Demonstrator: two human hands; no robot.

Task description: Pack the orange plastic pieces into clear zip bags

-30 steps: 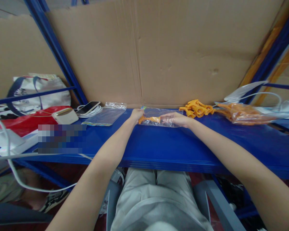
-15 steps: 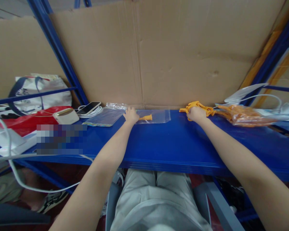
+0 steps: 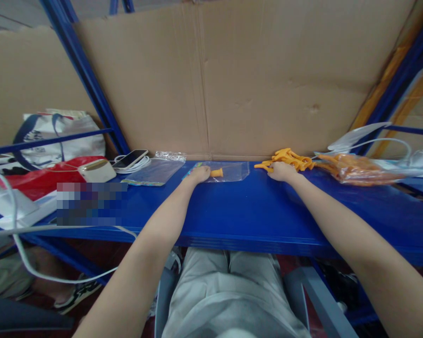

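My left hand (image 3: 200, 174) is closed around one end of an orange plastic piece (image 3: 217, 172). Its flared end sticks out to the right of my fingers, over a flat clear plastic bag (image 3: 237, 172); whether the piece lies in the bag or on top of it, I cannot tell. Farther right, my right hand (image 3: 281, 171) pinches another orange plastic piece (image 3: 262, 167), whose narrow end points left. Behind and beside that hand is a pile of similar orange pieces (image 3: 296, 159). A second clear bag (image 3: 155, 171) rests to the left of my left hand.
A blue shelf top (image 3: 232, 211) carries everything, with cardboard (image 3: 268, 84) standing behind it. At right is a clear bag of orange pieces (image 3: 364, 170). A phone (image 3: 134, 158) on a coiled white cable, a red bag (image 3: 56, 176) and a white tote (image 3: 63, 136) are at left.
My left hand has come down and its fingers have closed on the orange piece over the bag. My right hand has shifted slightly left from the pile with one piece.
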